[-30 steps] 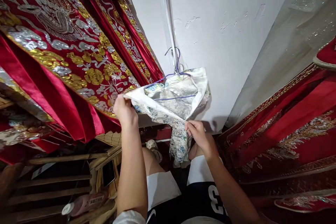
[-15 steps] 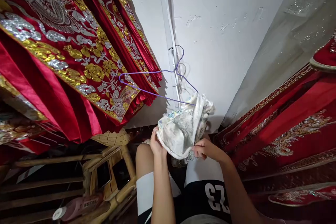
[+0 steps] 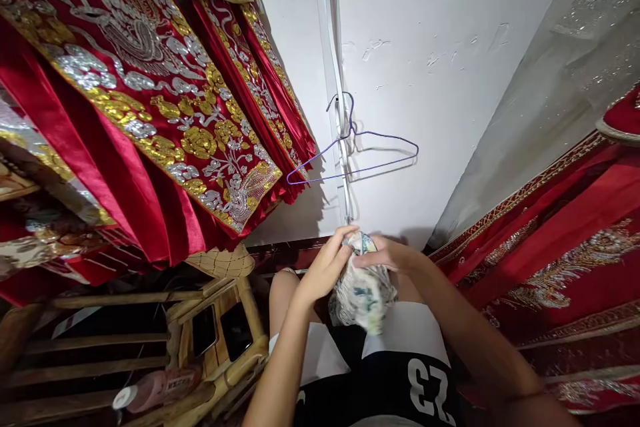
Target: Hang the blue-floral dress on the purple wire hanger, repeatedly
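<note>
A small pale garment (image 3: 363, 291) with a blue and green floral print hangs bunched between my two hands, just above my knees. My left hand (image 3: 326, 269) pinches its top edge from the left, fingers closed on the cloth. My right hand (image 3: 391, 255) grips the same top edge from the right. Above them a bare purple wire hanger (image 3: 358, 157) hangs by its hook against the white wall, with nothing on it.
Red robes (image 3: 150, 100) with gold and silver embroidery hang close on the left, and more red embroidered cloth (image 3: 560, 260) lies on the right. A wooden stool (image 3: 220, 330) holding two phones stands at lower left, beside a pink bottle (image 3: 155, 389). A silvery garment (image 3: 575, 60) hangs at upper right.
The garment has come off the hanger and been gathered into a bunch lower down. My left hand moved right and down to meet my right hand. The hanger now hangs bare.
</note>
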The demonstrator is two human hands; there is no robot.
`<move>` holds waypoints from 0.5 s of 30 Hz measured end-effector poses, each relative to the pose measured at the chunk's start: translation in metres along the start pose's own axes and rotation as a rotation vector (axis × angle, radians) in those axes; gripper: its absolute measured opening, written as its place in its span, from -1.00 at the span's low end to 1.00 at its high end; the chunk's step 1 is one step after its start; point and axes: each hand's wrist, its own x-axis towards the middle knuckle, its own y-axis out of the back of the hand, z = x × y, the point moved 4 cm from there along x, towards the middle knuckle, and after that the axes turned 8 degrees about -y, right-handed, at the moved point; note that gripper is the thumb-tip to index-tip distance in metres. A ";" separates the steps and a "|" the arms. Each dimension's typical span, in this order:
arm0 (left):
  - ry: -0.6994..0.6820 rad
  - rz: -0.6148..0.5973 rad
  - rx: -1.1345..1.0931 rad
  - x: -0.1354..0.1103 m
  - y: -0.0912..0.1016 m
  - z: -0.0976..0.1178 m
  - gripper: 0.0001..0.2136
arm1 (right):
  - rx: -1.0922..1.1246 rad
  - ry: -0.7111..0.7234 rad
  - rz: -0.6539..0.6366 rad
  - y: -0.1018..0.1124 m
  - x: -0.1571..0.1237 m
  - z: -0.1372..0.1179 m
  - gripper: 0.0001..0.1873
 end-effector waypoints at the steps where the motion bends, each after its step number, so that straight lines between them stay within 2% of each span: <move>1: 0.047 -0.108 0.006 0.001 0.002 -0.008 -0.46 | -0.106 -0.036 -0.035 0.006 -0.003 -0.011 -0.64; 2: 0.096 -0.221 0.030 0.002 0.003 -0.014 -0.41 | -0.234 -0.014 0.015 0.017 -0.004 -0.024 -0.72; 4: 0.178 -0.369 0.164 0.002 0.011 -0.021 -0.41 | -0.461 0.124 0.239 0.043 0.000 -0.050 -0.84; 6: 0.223 -0.374 0.410 0.006 0.030 -0.015 -0.51 | -0.589 0.343 0.525 0.069 0.009 -0.068 -0.70; 8: 0.254 -0.306 0.661 0.013 0.054 -0.002 -0.58 | -0.617 0.474 0.701 0.089 0.025 -0.070 -0.50; 9: 0.278 -0.295 0.759 0.016 0.065 0.004 -0.61 | -0.616 0.486 0.732 0.097 0.035 -0.066 -0.47; 11: 0.350 -0.352 0.892 0.022 0.081 0.009 -0.69 | -0.615 0.453 0.733 0.108 0.051 -0.053 -0.51; 13: 0.457 -0.459 0.990 0.024 0.090 0.003 -0.77 | -0.609 0.418 0.745 0.117 0.055 -0.041 -0.56; 15: 0.572 -0.550 1.066 0.021 0.096 -0.010 -0.80 | -0.601 0.420 0.806 0.128 0.046 -0.034 -0.59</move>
